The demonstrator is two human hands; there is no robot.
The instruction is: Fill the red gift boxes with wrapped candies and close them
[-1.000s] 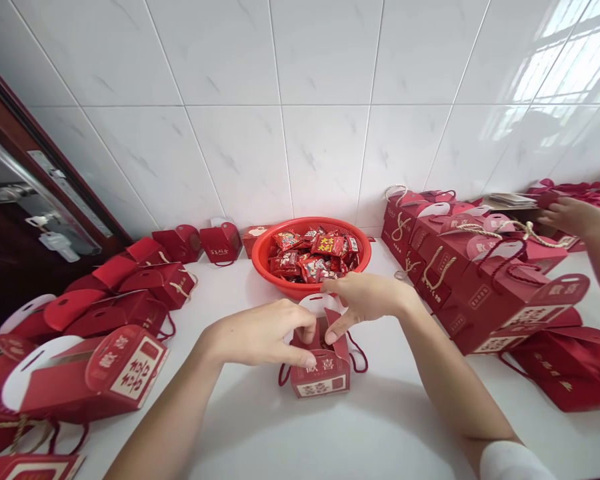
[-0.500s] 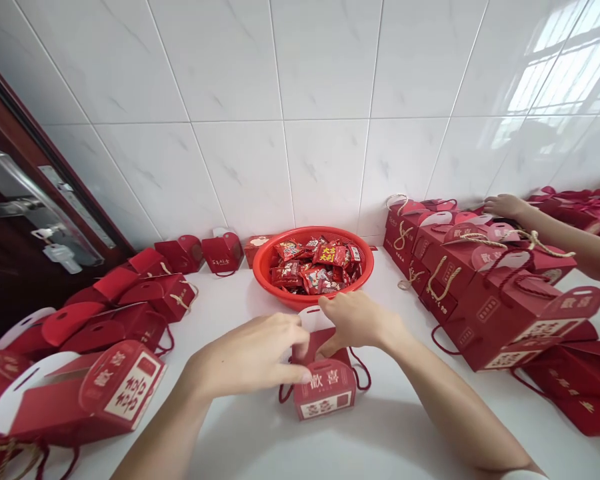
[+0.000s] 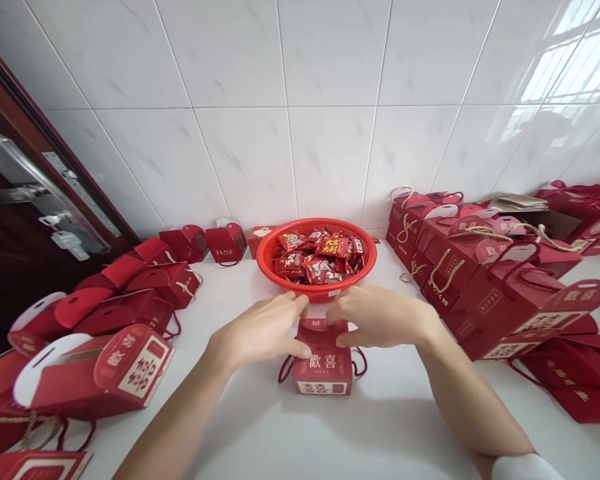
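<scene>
A small red gift box (image 3: 323, 381) with gold and white lettering stands on the white table in front of me, its dark red cord handles hanging out at both sides. Its top flaps lie folded over. My left hand (image 3: 263, 333) grips the box's left side, thumb on the front flap and fingers at the back edge. From the right, my right hand (image 3: 383, 317) holds the top with its thumb on the flap and its fingers bent behind it. Just beyond the box is a red plastic basket (image 3: 265, 277) of red-wrapped snack packets (image 3: 333, 247).
Several open red boxes (image 3: 105, 373) crowd the left side, near a dark door with a metal handle (image 3: 15, 193). Stacked, closed red boxes (image 3: 480, 287) with cord handles line the right. Behind everything rises a white tiled wall (image 3: 240, 167).
The box's rear flap, upright with its white inner side showing, is now folded down over the top. Another person's arm has left the stacked boxes on the right. The view has shifted slightly.
</scene>
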